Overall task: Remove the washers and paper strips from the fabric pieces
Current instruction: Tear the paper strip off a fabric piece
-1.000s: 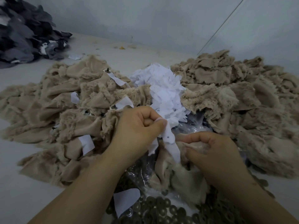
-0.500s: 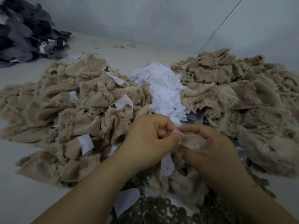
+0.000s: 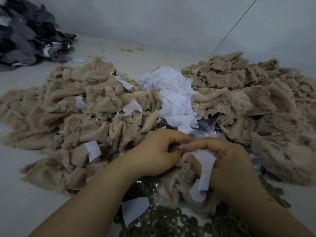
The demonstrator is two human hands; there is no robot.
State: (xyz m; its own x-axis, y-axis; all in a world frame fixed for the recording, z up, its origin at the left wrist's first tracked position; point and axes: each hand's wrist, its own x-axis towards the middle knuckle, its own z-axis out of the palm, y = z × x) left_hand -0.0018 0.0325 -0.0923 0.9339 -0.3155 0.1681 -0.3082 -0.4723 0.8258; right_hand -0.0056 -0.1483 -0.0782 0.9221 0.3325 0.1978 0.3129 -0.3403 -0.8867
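My left hand (image 3: 153, 154) and my right hand (image 3: 227, 165) meet fingertip to fingertip over a beige fuzzy fabric piece (image 3: 176, 187) just in front of me. Both pinch its top edge, where a white paper strip (image 3: 204, 171) is attached and hangs down under my right palm. What sits exactly between the fingertips is hidden. Dark round washers (image 3: 171, 221) lie spread in several rows below the hands. A loose white paper strip (image 3: 135, 209) lies on them.
A left heap of beige fabric (image 3: 77, 113) still carries white strips and dark studs. A right heap of beige fabric (image 3: 256, 103) shows none. A mound of white paper strips (image 3: 174, 96) lies between them. Dark grey fabric (image 3: 25, 35) is piled far left.
My left hand moved right and down to meet my right hand. The paper strip that stood between the hands now hangs lower under my right palm.
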